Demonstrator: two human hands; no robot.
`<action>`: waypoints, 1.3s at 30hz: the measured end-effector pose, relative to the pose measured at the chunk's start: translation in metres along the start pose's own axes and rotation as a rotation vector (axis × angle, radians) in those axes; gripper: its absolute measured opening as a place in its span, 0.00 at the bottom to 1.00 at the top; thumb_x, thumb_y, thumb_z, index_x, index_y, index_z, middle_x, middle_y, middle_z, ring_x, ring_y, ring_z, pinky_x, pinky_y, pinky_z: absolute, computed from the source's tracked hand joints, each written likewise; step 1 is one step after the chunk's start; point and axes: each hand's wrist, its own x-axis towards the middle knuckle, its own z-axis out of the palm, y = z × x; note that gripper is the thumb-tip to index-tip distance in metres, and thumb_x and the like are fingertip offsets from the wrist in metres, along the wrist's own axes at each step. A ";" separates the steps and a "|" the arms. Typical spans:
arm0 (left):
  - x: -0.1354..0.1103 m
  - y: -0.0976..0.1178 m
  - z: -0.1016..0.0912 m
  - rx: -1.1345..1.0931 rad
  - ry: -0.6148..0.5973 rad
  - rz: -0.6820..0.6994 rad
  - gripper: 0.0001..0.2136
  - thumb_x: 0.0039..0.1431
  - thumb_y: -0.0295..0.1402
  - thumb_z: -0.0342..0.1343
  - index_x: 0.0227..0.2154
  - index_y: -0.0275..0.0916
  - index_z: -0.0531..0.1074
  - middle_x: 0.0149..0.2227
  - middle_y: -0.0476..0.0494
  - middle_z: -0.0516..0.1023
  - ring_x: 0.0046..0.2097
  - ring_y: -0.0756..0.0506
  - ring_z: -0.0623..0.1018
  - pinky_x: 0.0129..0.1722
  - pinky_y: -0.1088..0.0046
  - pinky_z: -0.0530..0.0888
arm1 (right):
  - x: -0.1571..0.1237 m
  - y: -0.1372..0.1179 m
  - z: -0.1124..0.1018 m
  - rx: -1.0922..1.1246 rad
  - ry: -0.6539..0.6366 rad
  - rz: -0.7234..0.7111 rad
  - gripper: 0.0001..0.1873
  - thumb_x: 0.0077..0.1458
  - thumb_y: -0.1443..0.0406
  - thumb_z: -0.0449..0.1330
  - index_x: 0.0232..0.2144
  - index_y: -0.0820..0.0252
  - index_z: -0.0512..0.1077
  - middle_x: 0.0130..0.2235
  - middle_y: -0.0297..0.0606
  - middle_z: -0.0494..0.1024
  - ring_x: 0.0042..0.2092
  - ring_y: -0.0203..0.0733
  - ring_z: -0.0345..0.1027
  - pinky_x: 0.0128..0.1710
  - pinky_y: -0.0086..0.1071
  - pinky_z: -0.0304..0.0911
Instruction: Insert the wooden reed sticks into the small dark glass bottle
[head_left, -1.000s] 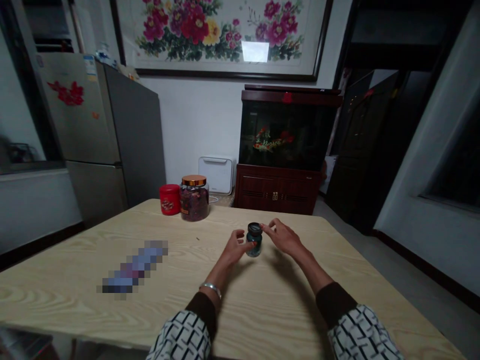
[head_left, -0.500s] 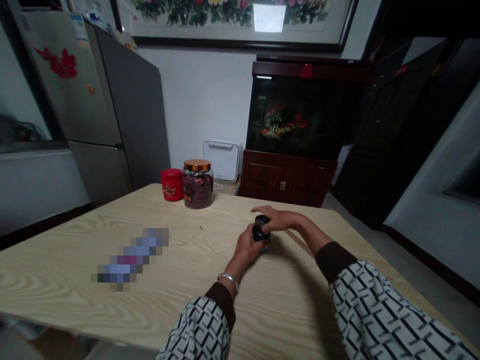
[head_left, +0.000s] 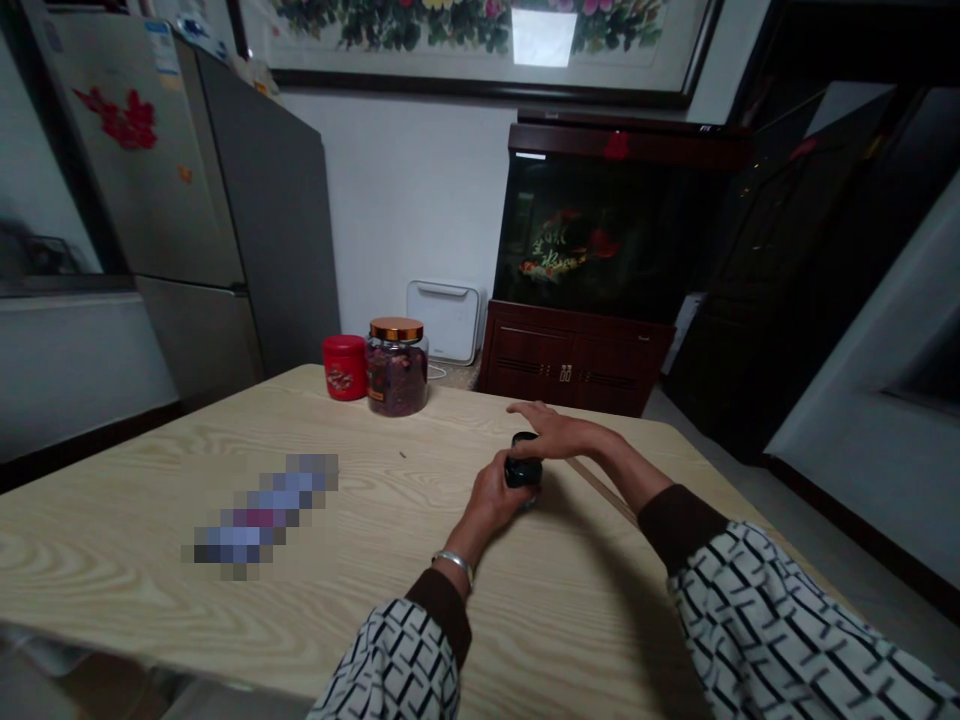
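A small dark jar [head_left: 523, 472] stands on the table in front of me, its black lid [head_left: 523, 438] uppermost. My left hand [head_left: 495, 495] is wrapped round the jar's body from the left. From above and the right, my right hand [head_left: 559, 436] lies across the lid, thumb on the near side and at least one finger stretched out past it. Part of the lid is hidden under that hand. Under my right forearm a thin brown strip [head_left: 600, 490], perhaps a stick, lies on the table.
At the far edge of the wooden table [head_left: 360, 620] stand a red canister [head_left: 345, 367] and a clear jar [head_left: 397, 375] with a copper lid and dark contents. A blurred-out bluish object [head_left: 262, 510] lies at left. A fish tank [head_left: 585, 230] stands beyond.
My right hand has shifted slightly over the lid, its thumb now lying across it. My left hand keeps its hold on the jar.
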 end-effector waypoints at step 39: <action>-0.003 0.008 -0.002 -0.044 -0.005 -0.051 0.30 0.42 0.35 0.71 0.51 0.38 0.70 0.44 0.40 0.78 0.45 0.40 0.77 0.46 0.65 0.72 | -0.099 0.142 0.113 -0.214 0.265 0.581 0.15 0.60 0.61 0.51 0.36 0.56 0.77 0.43 0.48 0.77 0.47 0.53 0.69 0.39 0.39 0.60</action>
